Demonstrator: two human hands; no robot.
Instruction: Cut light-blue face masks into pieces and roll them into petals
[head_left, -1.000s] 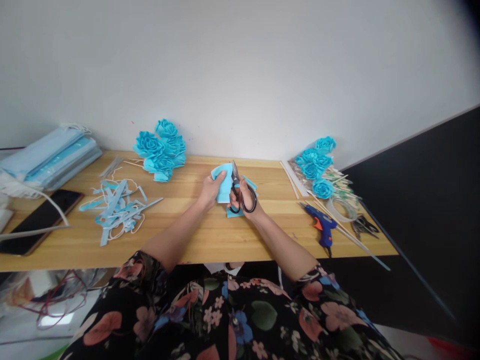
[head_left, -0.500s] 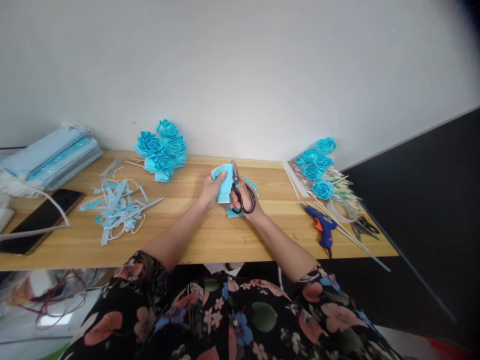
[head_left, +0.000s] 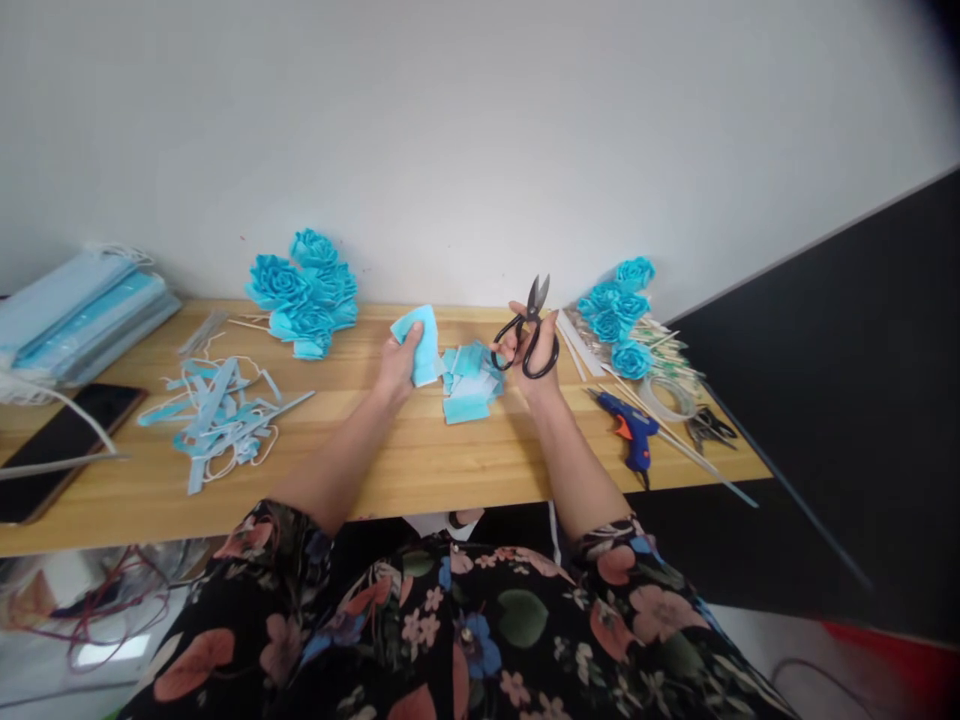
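Over the middle of the wooden table, my left hand (head_left: 399, 362) pinches a light blue piece of fabric (head_left: 424, 345), thumb on top. To the right, my right hand (head_left: 534, 365) holds black-handled scissors (head_left: 534, 312), fingers through the loops. The blades point toward the wall and stand slightly apart, clear of the fabric. Between my hands lies a loose heap of cut blue pieces (head_left: 466, 408), some darker and some paler.
Blue fabric roses (head_left: 304, 295) stand back left, more roses (head_left: 616, 312) back right. Left lie trimmed strips (head_left: 217, 405), a stack of face masks (head_left: 82, 310) and a phone (head_left: 71, 455). Right are a blue glue gun (head_left: 636, 430), a tape roll (head_left: 669, 398), pliers (head_left: 709, 428) and thin sticks (head_left: 682, 455).
The scissors have come away from the fabric and moved right with my right hand. My left hand has shifted left with its piece, uncovering the heap of cut pieces.
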